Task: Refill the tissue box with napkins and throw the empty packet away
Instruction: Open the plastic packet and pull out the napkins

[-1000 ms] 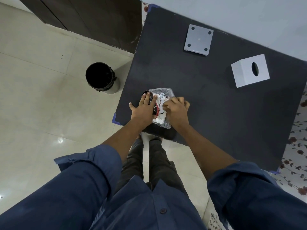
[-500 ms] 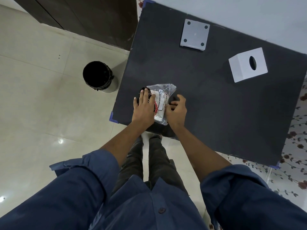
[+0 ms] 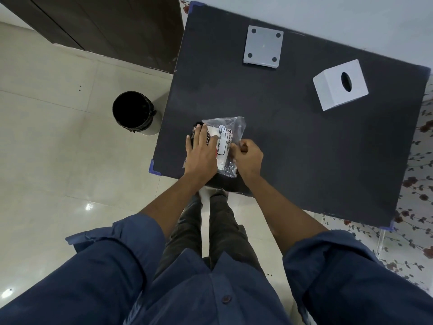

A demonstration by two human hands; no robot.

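Observation:
A clear plastic napkin packet (image 3: 228,134) with white napkins and a printed label lies near the front left corner of the black table (image 3: 293,141). My left hand (image 3: 201,153) lies flat on the packet's left half, fingers spread. My right hand (image 3: 246,158) is curled at the packet's right edge, pinching the plastic. A white tissue box (image 3: 339,84) with an oval slot on top stands at the back right of the table, apart from both hands. A black-lined bin (image 3: 133,112) stands on the floor left of the table.
A grey square plate (image 3: 263,45) with a dark dot at each corner lies at the table's back edge. A dark wooden cabinet (image 3: 105,26) stands behind the bin. Pale tiled floor spreads to the left. A flowered surface borders the table's right side.
My right hand has shifted from lying over the packet to gripping its right edge. My left hand stays pressed on the packet. The plastic's far end has lifted and spread a little.

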